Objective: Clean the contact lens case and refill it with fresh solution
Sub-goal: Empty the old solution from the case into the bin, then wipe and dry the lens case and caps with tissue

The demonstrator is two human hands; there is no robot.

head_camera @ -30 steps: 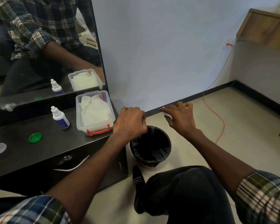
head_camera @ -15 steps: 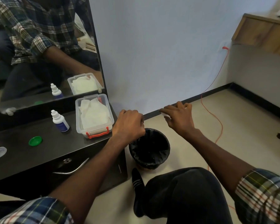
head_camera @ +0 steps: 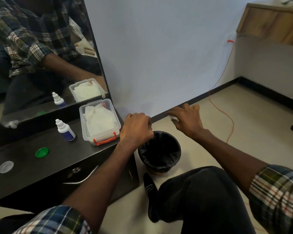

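Note:
My left hand (head_camera: 136,129) hovers over the near-left rim of the black-lined bin (head_camera: 159,151), fingers curled into a fist; nothing shows inside it. Beyond the bin, my right hand (head_camera: 187,119) is above the floor by the skirting and pinches a small white thing (head_camera: 173,118) under its fingers; I cannot tell what it is. On the black dresser top (head_camera: 41,168) stand the solution bottle (head_camera: 65,130), a green cap (head_camera: 41,152) and a clear white cap (head_camera: 5,166).
A clear tub of white tissues (head_camera: 100,121) with a red latch sits at the dresser's right end, beside my left hand. A mirror (head_camera: 41,56) rises behind. An orange cable (head_camera: 227,115) trails over the floor. My knee (head_camera: 201,191) is below the bin.
Both hands stay almost in place over and beyond the bin; my right hand's fingers have curled slightly. The view has shifted a little.

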